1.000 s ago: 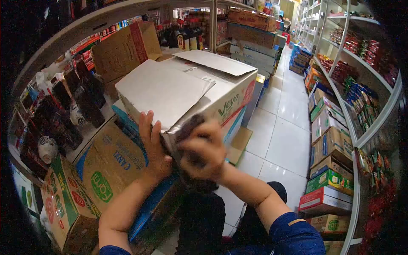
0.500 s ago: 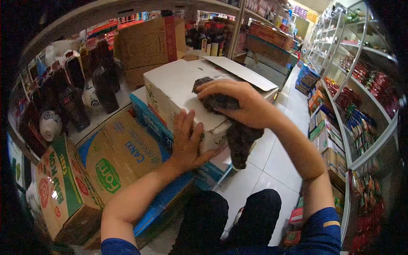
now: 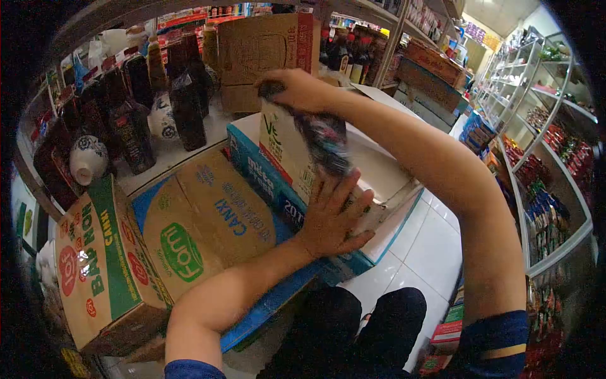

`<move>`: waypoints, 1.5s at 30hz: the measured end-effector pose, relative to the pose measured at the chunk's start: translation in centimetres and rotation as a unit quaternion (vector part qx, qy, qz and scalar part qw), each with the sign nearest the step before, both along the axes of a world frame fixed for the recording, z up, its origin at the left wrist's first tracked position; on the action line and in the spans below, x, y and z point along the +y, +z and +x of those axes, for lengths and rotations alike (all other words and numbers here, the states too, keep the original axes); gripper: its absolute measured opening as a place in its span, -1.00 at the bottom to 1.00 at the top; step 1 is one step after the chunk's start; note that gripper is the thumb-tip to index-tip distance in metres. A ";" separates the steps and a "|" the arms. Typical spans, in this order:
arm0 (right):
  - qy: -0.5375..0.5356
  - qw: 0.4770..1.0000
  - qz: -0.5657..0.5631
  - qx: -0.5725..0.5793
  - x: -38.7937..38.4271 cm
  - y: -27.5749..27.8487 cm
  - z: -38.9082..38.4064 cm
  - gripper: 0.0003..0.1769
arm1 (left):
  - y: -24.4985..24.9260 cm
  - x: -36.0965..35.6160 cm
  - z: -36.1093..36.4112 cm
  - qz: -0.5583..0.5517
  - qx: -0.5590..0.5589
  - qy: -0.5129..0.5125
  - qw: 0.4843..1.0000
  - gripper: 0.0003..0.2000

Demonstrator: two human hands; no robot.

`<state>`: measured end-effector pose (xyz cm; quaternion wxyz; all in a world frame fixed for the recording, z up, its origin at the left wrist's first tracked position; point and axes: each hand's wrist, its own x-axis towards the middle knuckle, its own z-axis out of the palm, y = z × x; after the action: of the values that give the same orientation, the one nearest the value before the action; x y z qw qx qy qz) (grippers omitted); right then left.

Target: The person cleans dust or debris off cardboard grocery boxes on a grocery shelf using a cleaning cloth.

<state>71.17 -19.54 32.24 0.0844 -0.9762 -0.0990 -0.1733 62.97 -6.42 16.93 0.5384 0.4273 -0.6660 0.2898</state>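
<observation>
In front of me stands a white box [image 3: 284, 136] with green and red print on its side. My right hand [image 3: 297, 91] is at the box's far left edge, its fingers closed on a dark rag [image 3: 319, 129]. The rag hangs down across the box, and its lower part is smeared by motion. My left hand [image 3: 334, 218] lies with spread fingers against the near side of the box, close to the rag's lower end. Under the white box is a blue carton [image 3: 259, 167] with white lettering.
A brown Fami carton [image 3: 208, 202] lies to the left, beside a green-banded carton [image 3: 113, 252]. Dark bottles [image 3: 186, 114] and a patterned white vase [image 3: 88, 158] stand on the shelf behind. A tiled aisle [image 3: 429, 240] and stocked shelves [image 3: 549, 158] are at right.
My right hand has moved with the rag to the box's far left edge. My left hand has shifted right along the near side, its fingers spread wider. The camera view has turned slightly.
</observation>
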 end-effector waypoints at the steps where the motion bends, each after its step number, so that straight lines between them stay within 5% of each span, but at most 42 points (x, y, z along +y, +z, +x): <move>1: -0.028 0.999 -0.014 -0.006 -1.7 -0.1 0.8 -0.63 | 0.1 0.0 -0.1 0.002 0.000 0.000 1.000 -0.38; 6: -0.182 0.972 -0.148 -0.005 -8.5 1.6 -1.1 -0.63 | 0.5 0.1 -0.3 -0.004 -0.001 0.016 1.000 -0.37; 8: -0.100 0.963 -0.190 -0.160 -12.0 2.7 -2.5 -0.65 | 0.4 0.0 -0.2 -0.008 -0.005 0.021 1.000 -0.37; 9: -0.178 0.949 -0.196 -0.168 -12.2 3.8 -3.4 -0.63 | 0.5 0.0 -0.2 -0.010 -0.002 0.020 1.000 -0.37; 12: -0.249 0.945 -0.161 -0.134 -13.4 4.0 -5.6 -0.64 | 0.5 0.1 -0.3 -0.016 0.002 0.016 1.000 -0.37; 14: -0.288 0.946 -0.074 0.128 -14.6 1.7 -6.7 -0.63 | 0.5 0.1 -0.3 -0.005 0.000 0.026 1.000 -0.38; 20: -0.251 0.964 -0.053 0.069 -18.1 -0.3 -11.9 -0.48 | 0.5 -0.1 -0.3 -0.005 0.002 0.025 1.000 -0.37; 28: -0.410 0.906 0.036 0.094 -15.0 0.4 -19.6 -0.32 | 0.4 0.0 0.2 -0.008 -0.030 0.035 0.999 -0.29; 32: -0.391 0.914 0.059 0.096 -14.9 0.0 -22.9 -0.33 | 0.6 0.0 0.1 -0.005 -0.047 0.061 0.997 -0.24; 35: -0.421 0.906 0.036 0.027 -14.8 -1.3 -25.3 -0.44 | 0.7 0.4 0.3 0.013 -0.052 0.062 0.997 -0.25; 39: -0.258 0.930 0.200 -0.171 -12.1 -4.4 -28.1 -0.64 | 0.7 0.2 0.1 -0.001 -0.028 0.040 0.999 -0.30; 45: -0.331 0.801 0.120 -0.485 -8.4 -10.4 -26.9 -0.63 | 1.1 0.6 0.3 -0.002 -0.047 0.049 0.998 -0.28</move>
<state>44.30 -27.93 21.82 0.0791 -0.7202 0.2234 -0.6520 63.24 -5.82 18.07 0.4924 0.4439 -0.6686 0.3368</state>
